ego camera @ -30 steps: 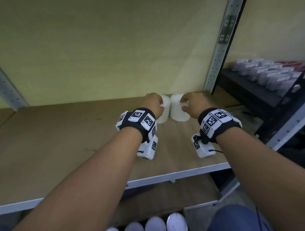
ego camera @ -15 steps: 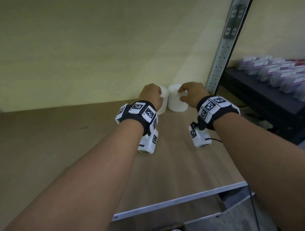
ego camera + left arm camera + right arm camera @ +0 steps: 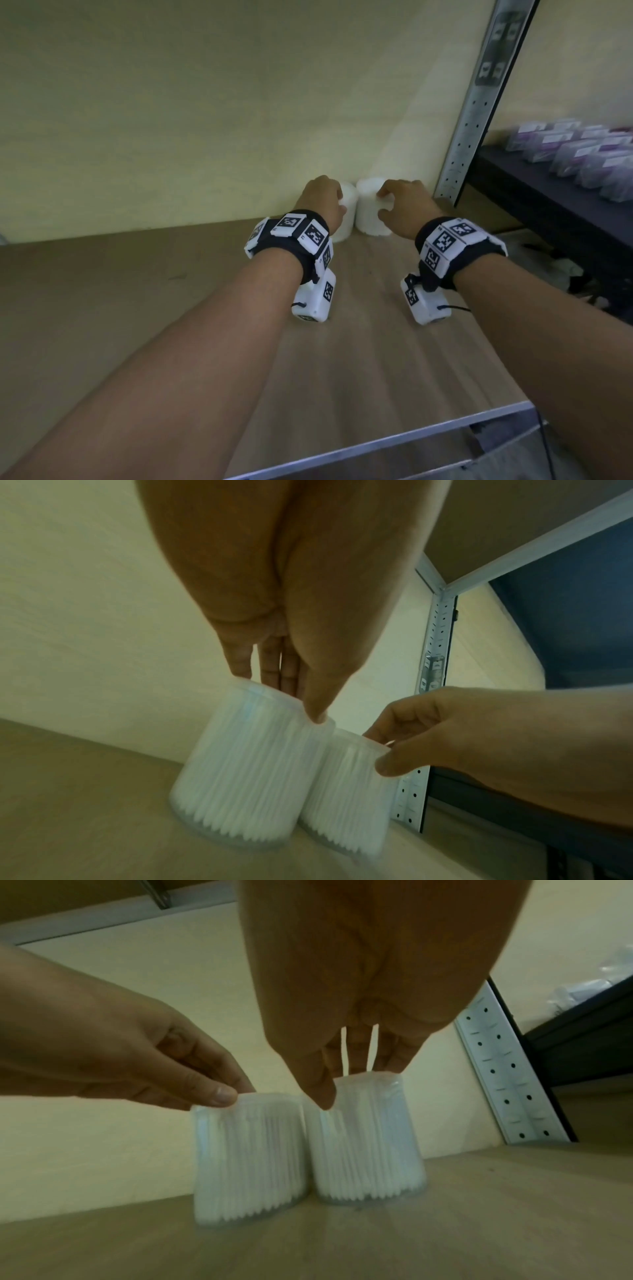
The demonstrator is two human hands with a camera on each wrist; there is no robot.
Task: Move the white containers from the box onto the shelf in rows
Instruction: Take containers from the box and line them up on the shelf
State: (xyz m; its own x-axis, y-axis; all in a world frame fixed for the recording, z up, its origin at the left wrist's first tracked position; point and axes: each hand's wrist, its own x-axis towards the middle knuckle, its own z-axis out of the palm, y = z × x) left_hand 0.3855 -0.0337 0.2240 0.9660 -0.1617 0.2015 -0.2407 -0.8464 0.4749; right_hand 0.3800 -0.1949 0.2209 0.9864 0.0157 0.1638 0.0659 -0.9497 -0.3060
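On the shelf (image 3: 342,359), two white containers (image 3: 250,1158) stand touching at the back wall. Left hand (image 3: 323,202) and right hand (image 3: 404,209) each pinch one rim — placing step; next, release and withdraw.

White ribbed containers (image 3: 371,212), tan wood-grain shelf (image 3: 359,359)

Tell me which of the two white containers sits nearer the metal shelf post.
The right container, gripped at its top by the right hand; it stands nearest the post. The left container, under the left hand, sits farther away.
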